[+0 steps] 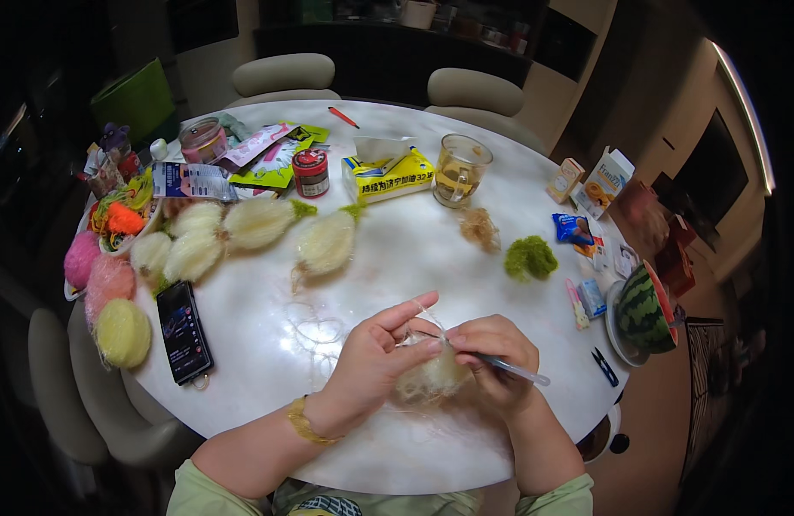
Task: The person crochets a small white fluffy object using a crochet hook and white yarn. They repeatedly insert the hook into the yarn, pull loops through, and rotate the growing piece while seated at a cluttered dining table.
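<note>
My right hand [502, 355] grips a crochet hook with a pale translucent handle [522, 372], its tip at the work between my hands. My left hand [379, 358] pinches a fuzzy cream crochet piece [429, 377], which hangs below the fingers and is partly hidden by them. A strand of the cream yarn runs up over my left index finger. Loose loops of thin yarn [316, 335] lie on the table left of my hand. Farther off sits a finished-looking fuzzy cream piece [324, 244] with a green tip and a brown end.
More cream pieces [258, 222], yarn balls [123, 334] and a smartphone [184, 332] lie left. Behind stand a tissue pack [390, 177] and a glass mug [461, 171]. Brown yarn [479, 229], green yarn [531, 258], a cut watermelon [645, 313] and thread snips [604, 366] are right.
</note>
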`<state>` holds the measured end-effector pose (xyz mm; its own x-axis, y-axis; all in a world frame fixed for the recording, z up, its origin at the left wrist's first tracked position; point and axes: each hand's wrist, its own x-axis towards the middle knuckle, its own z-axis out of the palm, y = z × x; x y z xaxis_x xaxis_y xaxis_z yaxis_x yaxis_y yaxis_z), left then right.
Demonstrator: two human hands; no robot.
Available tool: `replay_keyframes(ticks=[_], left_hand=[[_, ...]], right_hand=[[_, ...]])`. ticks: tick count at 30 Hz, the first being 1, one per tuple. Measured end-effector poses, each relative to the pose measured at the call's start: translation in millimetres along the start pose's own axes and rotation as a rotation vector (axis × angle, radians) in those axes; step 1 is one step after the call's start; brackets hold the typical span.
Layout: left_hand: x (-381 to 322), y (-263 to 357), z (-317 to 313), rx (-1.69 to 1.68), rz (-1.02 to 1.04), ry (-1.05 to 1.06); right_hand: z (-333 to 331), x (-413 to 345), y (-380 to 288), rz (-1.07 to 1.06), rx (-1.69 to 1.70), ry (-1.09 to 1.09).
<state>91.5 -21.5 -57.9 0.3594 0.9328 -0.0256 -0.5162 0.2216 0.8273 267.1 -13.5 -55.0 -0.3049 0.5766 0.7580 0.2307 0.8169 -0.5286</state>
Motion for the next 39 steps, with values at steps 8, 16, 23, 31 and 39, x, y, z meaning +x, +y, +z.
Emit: replay_keyframes(ticks=[8, 16, 23, 31, 39], left_hand=[[-3.6, -4.8, -2.9, -0.216, -0.225, -0.065], [-0.3, 17.2, 0.9, -0.305, -0.382, -0.091], [5.3, 3.9, -11.4, -0.206, -0.249, -0.155], [-3.9, 3.7, 11.7, -0.109, -0.162, 0.041], [0.8, 6.9, -3.3, -0.168, -0.274, -0.158]], right_hand=[[7.4, -4.1, -1.6, -0.360, -0.485, -0.048], [-0.6, -6.8, -0.4, -0.126, 0.074, 0.021], [2.9, -11.2, -2.0, 0.563, 0.759, 0.297], [6.4, -4.2, -4.3, -0.107, -0.317, 0.045], [3.6, -9.3, 2.8, 0.048, 0.192, 0.142]])
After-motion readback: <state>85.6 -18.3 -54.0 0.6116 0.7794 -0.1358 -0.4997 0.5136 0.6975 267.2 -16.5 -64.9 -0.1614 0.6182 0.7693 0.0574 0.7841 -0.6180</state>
